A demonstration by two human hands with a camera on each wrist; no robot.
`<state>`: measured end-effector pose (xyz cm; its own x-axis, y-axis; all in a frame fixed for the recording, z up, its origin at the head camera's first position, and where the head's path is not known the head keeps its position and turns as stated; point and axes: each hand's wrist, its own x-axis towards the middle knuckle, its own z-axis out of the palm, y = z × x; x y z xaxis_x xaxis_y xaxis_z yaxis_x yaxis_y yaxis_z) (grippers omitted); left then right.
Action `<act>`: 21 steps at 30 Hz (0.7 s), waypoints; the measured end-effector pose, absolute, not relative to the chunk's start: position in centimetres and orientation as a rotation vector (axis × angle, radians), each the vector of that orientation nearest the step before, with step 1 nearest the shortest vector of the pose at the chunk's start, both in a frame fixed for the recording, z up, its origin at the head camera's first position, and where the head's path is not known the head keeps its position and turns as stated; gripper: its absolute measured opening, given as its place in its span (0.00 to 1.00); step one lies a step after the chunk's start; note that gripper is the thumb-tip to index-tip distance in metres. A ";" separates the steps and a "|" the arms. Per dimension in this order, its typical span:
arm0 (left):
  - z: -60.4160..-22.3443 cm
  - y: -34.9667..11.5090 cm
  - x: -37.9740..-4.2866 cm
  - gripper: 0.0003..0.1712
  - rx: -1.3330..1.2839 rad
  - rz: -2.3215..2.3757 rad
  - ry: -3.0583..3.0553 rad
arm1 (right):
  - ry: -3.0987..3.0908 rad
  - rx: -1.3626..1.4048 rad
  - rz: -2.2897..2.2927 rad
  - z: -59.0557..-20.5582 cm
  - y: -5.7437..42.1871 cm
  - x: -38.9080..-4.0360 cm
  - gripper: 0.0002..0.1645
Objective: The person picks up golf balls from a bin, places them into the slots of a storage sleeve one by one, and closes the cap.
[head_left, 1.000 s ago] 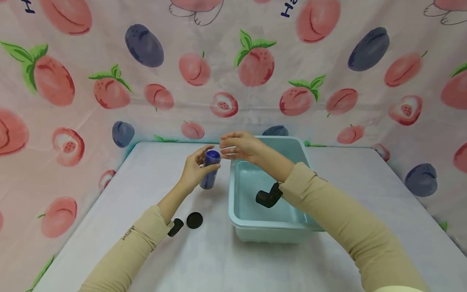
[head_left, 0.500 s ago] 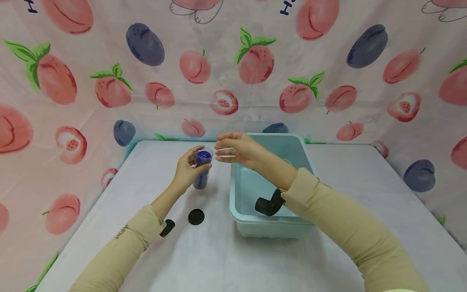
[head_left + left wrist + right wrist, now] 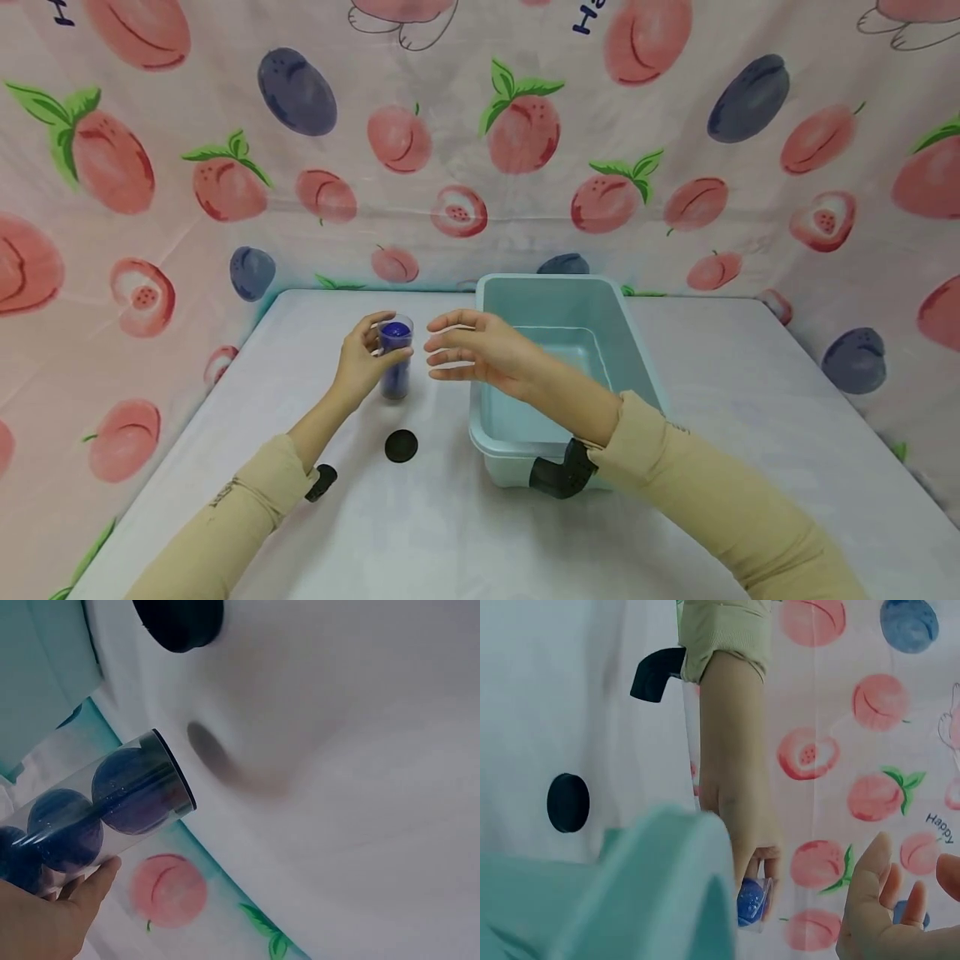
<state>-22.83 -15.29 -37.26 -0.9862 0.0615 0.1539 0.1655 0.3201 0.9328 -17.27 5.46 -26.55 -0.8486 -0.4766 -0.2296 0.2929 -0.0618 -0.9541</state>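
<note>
Nearest: beige sleeves (image 3: 213,517), a black bent fitting (image 3: 558,477) at the right cuff, in front of the tub. A flat black disc (image 3: 401,446) lay on the white surface (image 3: 435,533), left of the tub's near corner. Landmark: deep pale-teal plastic tub (image 3: 501,471).

Farther back, left of the tub, well apart from it: clear plastic cylinder (image 3: 394,379), near upright, holding glittery dark-blue balls (image 3: 64,829). Left hand (image 3: 356,362) curled round its upper part, thumb on the near side. Right hand (image 3: 487,354) hung above the tub's left rim, fingers loosely extended toward the cylinder, holding nothing. Fruit-printed cloth (image 3: 450,125) rose behind the tub.

Handling, judged: light, stiff-walled, smooth enough to slip; hard squeezing might crack it. Best hold mid-body, kept upright, since the top looked uncapped and balls could roll out.

Unclear: cylinder's upper end cut off in the left wrist view, so ball count uncertain; right forearm covered part of the tub; right hand cropped in its own wrist view.
</note>
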 end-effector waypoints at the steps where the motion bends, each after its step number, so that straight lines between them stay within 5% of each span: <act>1: -37.3 -15.4 -22.8 0.35 -0.209 -1.770 -2.476 | 1.707 -0.201 -1.956 -26.7 5.4 -17.1 0.11; 21: -38.6 -18.1 -21.5 0.34 -0.186 -1.716 -2.429 | 2.297 -0.842 -1.669 -32.4 0.8 -11.2 0.14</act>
<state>-21.52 -18.11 -38.60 -0.9792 0.0086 0.2027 0.1939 0.3332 0.9227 -11.23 0.81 -32.38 -0.8236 -0.5382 0.1789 -0.3363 0.2095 -0.9181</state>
